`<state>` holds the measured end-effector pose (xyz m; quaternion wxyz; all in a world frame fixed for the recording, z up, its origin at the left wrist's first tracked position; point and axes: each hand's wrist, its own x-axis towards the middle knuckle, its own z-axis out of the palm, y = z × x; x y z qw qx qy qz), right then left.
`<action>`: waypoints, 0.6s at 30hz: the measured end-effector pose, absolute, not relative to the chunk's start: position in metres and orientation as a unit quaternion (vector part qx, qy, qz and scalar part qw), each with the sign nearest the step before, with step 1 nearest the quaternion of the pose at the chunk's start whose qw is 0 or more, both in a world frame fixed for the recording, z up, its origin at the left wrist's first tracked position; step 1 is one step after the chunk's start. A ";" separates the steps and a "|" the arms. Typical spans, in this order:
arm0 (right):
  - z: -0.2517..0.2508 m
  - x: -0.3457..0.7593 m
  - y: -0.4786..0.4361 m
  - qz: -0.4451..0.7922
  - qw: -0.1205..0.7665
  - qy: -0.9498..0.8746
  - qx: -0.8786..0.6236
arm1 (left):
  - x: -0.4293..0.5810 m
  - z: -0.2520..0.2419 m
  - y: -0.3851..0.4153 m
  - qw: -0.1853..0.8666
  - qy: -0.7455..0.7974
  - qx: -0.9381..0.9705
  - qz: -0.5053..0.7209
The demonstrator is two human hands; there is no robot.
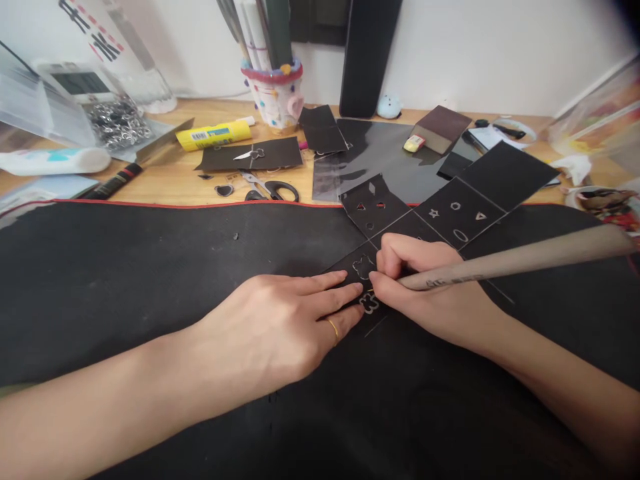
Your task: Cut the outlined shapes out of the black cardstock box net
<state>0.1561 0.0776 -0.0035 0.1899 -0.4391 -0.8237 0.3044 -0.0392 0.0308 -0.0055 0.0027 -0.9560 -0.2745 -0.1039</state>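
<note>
A black card sheet [435, 190] with pale outlined and cut shapes lies on the dark mat [150, 267]. My left hand [295, 313] rests flat on its lower part, fingers stretched out and slightly apart, a ring on one finger. My right hand [435, 293] is closed around a grey-beige pen [510, 260], its tip end pointing down at the card. A pale flower outline [369, 302] shows just beyond my left fingertips, beside the pen's tip. Above it is another cloud-like outline [363, 267]. The tip itself is mostly hidden by my right fingers.
Scissors [273, 189], a yellow glue stick [215, 135] and black card pieces [255, 153] lie on the wooden table [170, 190] beyond the mat. A decorated pen cup [275, 93] stands at the back. Transparent sheets [375, 153] and an eraser [414, 143] lie right of it.
</note>
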 end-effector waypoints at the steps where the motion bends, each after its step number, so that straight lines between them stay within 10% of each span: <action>1: -0.003 0.156 0.077 0.296 0.190 -0.824 -0.444 | -0.039 -0.006 0.031 0.005 -0.279 -0.954 -0.107; 18: -0.002 0.145 0.066 0.262 0.244 -0.772 -0.525 | -0.033 -0.004 0.028 0.030 -0.298 -0.947 -0.118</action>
